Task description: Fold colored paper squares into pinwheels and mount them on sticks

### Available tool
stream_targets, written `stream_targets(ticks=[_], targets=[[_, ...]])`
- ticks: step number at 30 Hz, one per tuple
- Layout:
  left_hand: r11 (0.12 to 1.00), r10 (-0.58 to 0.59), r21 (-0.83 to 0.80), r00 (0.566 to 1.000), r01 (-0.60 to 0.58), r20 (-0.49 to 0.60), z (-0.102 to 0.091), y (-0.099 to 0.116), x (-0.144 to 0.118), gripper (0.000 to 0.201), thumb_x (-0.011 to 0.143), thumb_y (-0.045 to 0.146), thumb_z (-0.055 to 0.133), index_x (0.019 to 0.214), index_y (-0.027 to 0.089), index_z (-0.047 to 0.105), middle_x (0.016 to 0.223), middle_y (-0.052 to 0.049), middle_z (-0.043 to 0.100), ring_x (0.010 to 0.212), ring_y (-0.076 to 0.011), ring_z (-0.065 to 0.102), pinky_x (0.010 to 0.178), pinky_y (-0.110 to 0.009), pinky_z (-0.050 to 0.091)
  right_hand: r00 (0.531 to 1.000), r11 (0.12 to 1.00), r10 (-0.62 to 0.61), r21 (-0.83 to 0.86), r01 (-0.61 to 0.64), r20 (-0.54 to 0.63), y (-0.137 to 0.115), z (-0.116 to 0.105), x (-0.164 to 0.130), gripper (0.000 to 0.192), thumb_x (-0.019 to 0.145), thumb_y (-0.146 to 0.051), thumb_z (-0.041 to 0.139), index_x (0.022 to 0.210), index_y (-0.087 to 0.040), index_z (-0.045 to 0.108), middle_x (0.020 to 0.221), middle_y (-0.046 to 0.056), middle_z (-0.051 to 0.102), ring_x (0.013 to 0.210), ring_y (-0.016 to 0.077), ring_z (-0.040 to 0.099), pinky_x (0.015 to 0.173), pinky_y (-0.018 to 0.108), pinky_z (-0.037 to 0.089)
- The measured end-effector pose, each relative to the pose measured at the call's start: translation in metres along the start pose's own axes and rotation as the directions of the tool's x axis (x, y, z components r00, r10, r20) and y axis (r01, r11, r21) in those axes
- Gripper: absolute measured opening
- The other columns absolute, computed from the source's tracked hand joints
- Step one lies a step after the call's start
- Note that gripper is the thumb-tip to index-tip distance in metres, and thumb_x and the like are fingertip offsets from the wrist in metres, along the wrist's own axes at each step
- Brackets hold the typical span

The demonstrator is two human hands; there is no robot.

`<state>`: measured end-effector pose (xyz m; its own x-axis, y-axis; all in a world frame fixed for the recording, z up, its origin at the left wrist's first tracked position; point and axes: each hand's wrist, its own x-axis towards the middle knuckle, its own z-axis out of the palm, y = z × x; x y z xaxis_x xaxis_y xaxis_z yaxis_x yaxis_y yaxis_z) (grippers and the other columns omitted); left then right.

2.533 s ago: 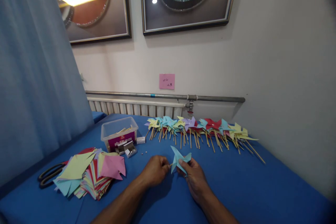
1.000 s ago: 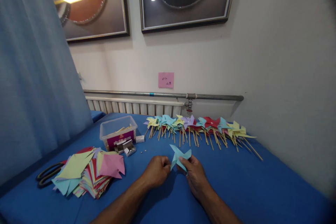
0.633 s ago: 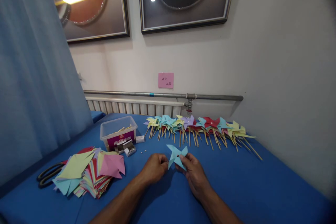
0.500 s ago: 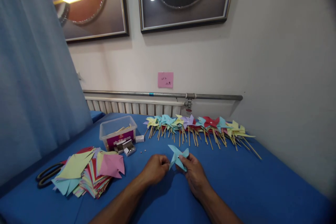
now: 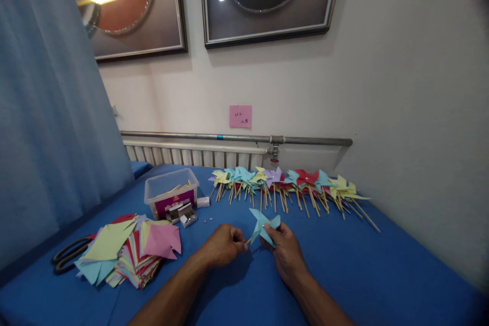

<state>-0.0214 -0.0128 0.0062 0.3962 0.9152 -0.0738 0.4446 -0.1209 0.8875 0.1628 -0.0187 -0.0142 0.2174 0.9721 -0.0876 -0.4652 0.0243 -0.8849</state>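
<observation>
A light blue paper pinwheel (image 5: pixel 262 225) is pinched in my right hand (image 5: pixel 287 252), with the thumb at the pin in its middle. My left hand (image 5: pixel 225 245) is closed just left of it, fingertips pinching a thin wooden stick (image 5: pixel 249 240). Only a short piece of the stick shows, running toward the back of the pinwheel; the paper hides its other end. Beyond my hands lies a long row of finished-looking pinwheels (image 5: pixel 274 177) in several colours, their sticks pointing toward me.
At left lie a pile of cut paper squares (image 5: pixel 114 240) and black-handled scissors (image 5: pixel 69 254). Behind them stand a clear plastic tub (image 5: pixel 171 183) with sticks and small open boxes of pins (image 5: pixel 188 215). Tiny beads (image 5: pixel 208 220) lie on the blue tabletop (image 5: pixel 237 295).
My right hand and the blue pinwheel have shifted slightly right, away from my left hand. A bit of stick now shows between my left fingertips and the paper.
</observation>
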Motion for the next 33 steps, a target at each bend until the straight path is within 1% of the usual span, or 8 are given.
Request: stream_targets(ticks=[5, 12, 16, 19, 24, 28, 30, 33], targets=[[0.999, -0.015, 0.043, 1.000, 0.016, -0.025, 0.000, -0.002, 0.002, 0.013, 0.072, 0.027, 0.061, 0.072, 0.015, 0.066, 0.058, 0.003, 0.053, 0.055, -0.0108, 0.043, 0.052, -0.023, 0.030, 1.000, 1.000, 0.016, -0.013, -0.016, -0.008, 0.000, -0.001, 0.001, 0.039, 0.053, -0.038, 0.090, 0.079, -0.022, 0.066, 0.071, -0.004, 0.069, 0.066, 0.0176, 0.065, 0.063, 0.029, 0.053], [0.998, -0.059, 0.008, 0.984, 0.061, -0.170, -0.007, -0.004, 0.010, 0.013, 0.075, 0.027, 0.060, 0.070, 0.015, 0.062, 0.055, 0.004, 0.049, 0.050, -0.0095, 0.039, 0.050, -0.023, 0.027, 1.000, 0.998, 0.019, -0.056, -0.020, -0.008, 0.004, -0.003, 0.005, 0.043, 0.056, -0.042, 0.090, 0.085, -0.020, 0.066, 0.075, 0.001, 0.073, 0.071, 0.0196, 0.071, 0.067, 0.030, 0.055], [0.992, -0.110, -0.082, 0.980, 0.098, -0.163, -0.006, -0.005, 0.011, 0.007, 0.073, 0.023, 0.060, 0.071, 0.017, 0.061, 0.049, 0.006, 0.044, 0.043, -0.0090, 0.036, 0.046, -0.023, 0.025, 1.000, 0.993, -0.014, -0.114, 0.014, 0.003, 0.005, -0.005, 0.007, 0.042, 0.057, -0.043, 0.088, 0.085, -0.020, 0.067, 0.075, 0.002, 0.073, 0.069, 0.0183, 0.070, 0.065, 0.029, 0.053], [0.984, -0.114, -0.156, 0.981, 0.089, -0.159, -0.004, -0.007, 0.012, 0.007, 0.071, 0.023, 0.062, 0.070, 0.017, 0.060, 0.047, 0.007, 0.044, 0.042, -0.0089, 0.037, 0.044, -0.023, 0.025, 0.999, 0.986, -0.042, -0.158, 0.047, 0.035, 0.005, -0.005, 0.006, 0.037, 0.060, -0.044, 0.087, 0.083, -0.021, 0.069, 0.076, 0.003, 0.073, 0.069, 0.0181, 0.069, 0.064, 0.029, 0.052], [0.963, -0.090, -0.264, 0.983, 0.045, -0.161, -0.001, -0.008, 0.014, 0.012, 0.068, 0.025, 0.066, 0.068, 0.016, 0.059, 0.050, 0.006, 0.049, 0.045, -0.0086, 0.040, 0.047, -0.023, 0.026, 0.984, 0.956, -0.077, -0.267, 0.118, 0.160, 0.006, -0.002, 0.004, 0.034, 0.064, -0.048, 0.084, 0.081, -0.021, 0.074, 0.080, 0.005, 0.074, 0.073, 0.0203, 0.069, 0.064, 0.030, 0.052], [0.944, -0.094, -0.328, 0.985, 0.043, -0.143, 0.001, -0.007, 0.016, 0.014, 0.067, 0.027, 0.068, 0.067, 0.017, 0.058, 0.050, 0.006, 0.050, 0.045, -0.0088, 0.041, 0.049, -0.024, 0.029, 0.964, 0.936, -0.078, -0.313, 0.158, 0.253, 0.006, 0.002, -0.002, 0.038, 0.068, -0.052, 0.081, 0.087, -0.020, 0.075, 0.086, 0.007, 0.076, 0.076, 0.0207, 0.070, 0.067, 0.031, 0.052], [0.938, -0.098, -0.343, 0.986, 0.046, -0.135, 0.002, -0.006, 0.015, 0.014, 0.066, 0.027, 0.067, 0.067, 0.017, 0.058, 0.050, 0.005, 0.050, 0.044, -0.0090, 0.042, 0.048, -0.024, 0.030, 0.963, 0.938, -0.079, -0.307, 0.159, 0.258, 0.005, 0.003, -0.003, 0.040, 0.068, -0.052, 0.081, 0.090, -0.019, 0.074, 0.086, 0.007, 0.077, 0.074, 0.0204, 0.069, 0.067, 0.032, 0.052], [0.935, -0.093, -0.351, 0.986, 0.040, -0.137, 0.001, -0.005, 0.014, 0.013, 0.065, 0.027, 0.066, 0.067, 0.017, 0.057, 0.050, 0.005, 0.052, 0.043, -0.0094, 0.043, 0.047, -0.024, 0.029, 0.971, 0.952, -0.086, -0.269, 0.146, 0.223, 0.004, 0.003, -0.003, 0.043, 0.065, -0.053, 0.083, 0.090, -0.020, 0.072, 0.086, 0.007, 0.077, 0.071, 0.0199, 0.068, 0.066, 0.032, 0.052]])
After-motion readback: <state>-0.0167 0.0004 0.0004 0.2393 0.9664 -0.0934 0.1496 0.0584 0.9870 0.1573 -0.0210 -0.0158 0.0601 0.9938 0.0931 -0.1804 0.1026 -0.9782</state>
